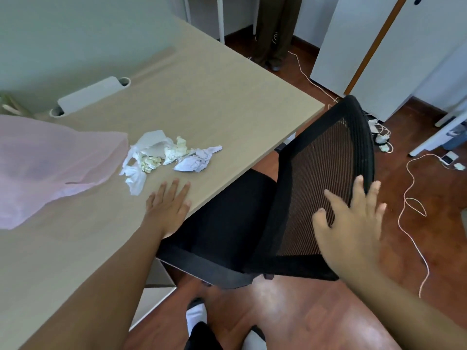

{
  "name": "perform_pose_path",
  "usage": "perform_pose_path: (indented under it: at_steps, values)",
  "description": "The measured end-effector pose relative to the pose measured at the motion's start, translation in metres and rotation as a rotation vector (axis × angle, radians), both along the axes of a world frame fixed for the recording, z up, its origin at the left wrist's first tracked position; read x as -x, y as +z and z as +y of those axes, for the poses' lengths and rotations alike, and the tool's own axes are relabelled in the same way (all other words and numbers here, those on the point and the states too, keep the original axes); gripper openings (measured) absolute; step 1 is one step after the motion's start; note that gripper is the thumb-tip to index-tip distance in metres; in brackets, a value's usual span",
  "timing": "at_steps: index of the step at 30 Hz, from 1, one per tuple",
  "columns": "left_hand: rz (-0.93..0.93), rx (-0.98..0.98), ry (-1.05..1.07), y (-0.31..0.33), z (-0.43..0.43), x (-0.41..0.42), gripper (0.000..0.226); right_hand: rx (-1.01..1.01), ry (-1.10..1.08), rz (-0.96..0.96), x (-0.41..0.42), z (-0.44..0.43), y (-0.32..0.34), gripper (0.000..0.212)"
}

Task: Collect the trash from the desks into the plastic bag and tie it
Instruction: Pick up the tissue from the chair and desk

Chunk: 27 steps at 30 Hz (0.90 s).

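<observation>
The trash (166, 155) (a small heap of crumpled white & yellowish paper) lies loose on the desk (240, 97), toward its near right part, none of it bagged yet. Just left of it the pink plastic bag (50, 168) lies slumped on the same top. Whether its edge touches the heap we can't tell, nor where its mouth is. It's prob. parked there so the paper can be swept straight in.

Our left hand (168, 205) lies flat on the desk by the front edge, fingers straight & close together, holding nothing, just short of the heap. We'd say it's placed to push the paper toward the bag. Our right hand (353, 218) is empty, fingers spread wide, over the mesh back of the black chair (326, 157). Contact w/ the mesh we can't confirm. Our guess is that it's steadying or shifting the chair, since the seat sits partly under the desk edge, right where we'd stand to reach the heap — i.e. the main obstacle.

Further out there's a white cable cover (91, 96) at the desk's back, thin cables (414, 198) w/ chargers trailing over the wood floor on the right, and another person's legs (274, 34) at the far end. The cables could snag the chair if it rolls back.
</observation>
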<state>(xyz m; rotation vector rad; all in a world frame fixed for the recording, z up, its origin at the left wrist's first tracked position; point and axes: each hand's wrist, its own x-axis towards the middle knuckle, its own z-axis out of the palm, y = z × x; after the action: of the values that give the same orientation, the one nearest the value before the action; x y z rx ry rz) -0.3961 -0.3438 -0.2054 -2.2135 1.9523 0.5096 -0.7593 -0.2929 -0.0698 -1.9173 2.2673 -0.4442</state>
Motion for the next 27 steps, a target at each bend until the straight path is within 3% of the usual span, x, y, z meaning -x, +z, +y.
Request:
perform_pose_path:
  at_steps: [4,8,11,13,16,20,22,24,27]
  values:
    - [0.052,-0.056,-0.012,0.000,-0.001,-0.004,0.059,-0.030,0.228,0.067,-0.058,0.010,0.001,0.031]
    - [0.115,-0.058,-0.044,0.004,-0.004,-0.006,0.060,0.010,0.232,0.070,-0.113,0.010,0.003,0.040]
    - [0.217,-0.061,-0.046,0.017,-0.003,-0.009,0.057,-0.070,0.245,0.149,-0.153,0.005,0.002,0.042]
    - [0.303,0.014,0.004,0.028,0.009,-0.013,0.051,-0.106,0.232,0.140,-0.179,0.003,0.001,0.039]
    - [0.374,0.309,0.040,0.051,0.032,-0.032,0.036,-0.119,0.222,0.053,-0.222,0.000,0.002,0.039]
    - [0.157,0.655,-0.039,0.094,0.039,-0.081,0.025,-0.236,0.234,0.041,-0.253,-0.010,0.000,0.031]
    - [0.009,0.740,-0.030,0.110,0.037,-0.112,0.027,-0.277,0.271,0.103,-0.250,-0.014,-0.005,0.038]
    - [-0.124,0.683,0.026,0.119,0.032,-0.140,0.041,-0.308,0.378,0.205,-0.251,-0.025,-0.011,0.068]
    - [-0.265,0.378,0.193,0.120,0.031,-0.174,0.081,-0.261,0.506,0.221,-0.271,-0.068,-0.025,0.094]
